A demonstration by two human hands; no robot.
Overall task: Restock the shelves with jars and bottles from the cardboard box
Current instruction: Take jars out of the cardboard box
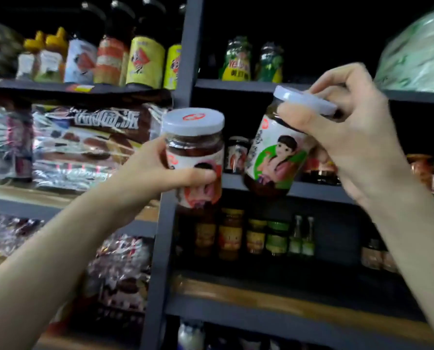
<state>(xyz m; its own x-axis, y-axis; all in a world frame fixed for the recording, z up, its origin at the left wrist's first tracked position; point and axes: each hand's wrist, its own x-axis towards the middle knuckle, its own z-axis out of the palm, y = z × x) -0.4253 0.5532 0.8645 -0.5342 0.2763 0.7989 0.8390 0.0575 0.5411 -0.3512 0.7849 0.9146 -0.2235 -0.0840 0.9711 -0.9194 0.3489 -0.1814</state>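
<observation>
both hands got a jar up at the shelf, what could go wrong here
1. The right hand pinches the green-label jar only at its lid, tilted, so it might slip or swing.
2. That jar hangs close to the red-label jar gripped by the left hand; they could knock.
3. Jars already on the shelf behind could get bumped.

— What are you feeling in your left hand (157, 170)?
— A glossy glass jar with a smooth white plastic lid (194, 157), paper-labelled.
— And the shelves?
— Matt grey-painted shelf frame (185, 51), bare wooden boards (286, 296).

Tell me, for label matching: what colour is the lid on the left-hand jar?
White lid with a red mark, head view.
</observation>
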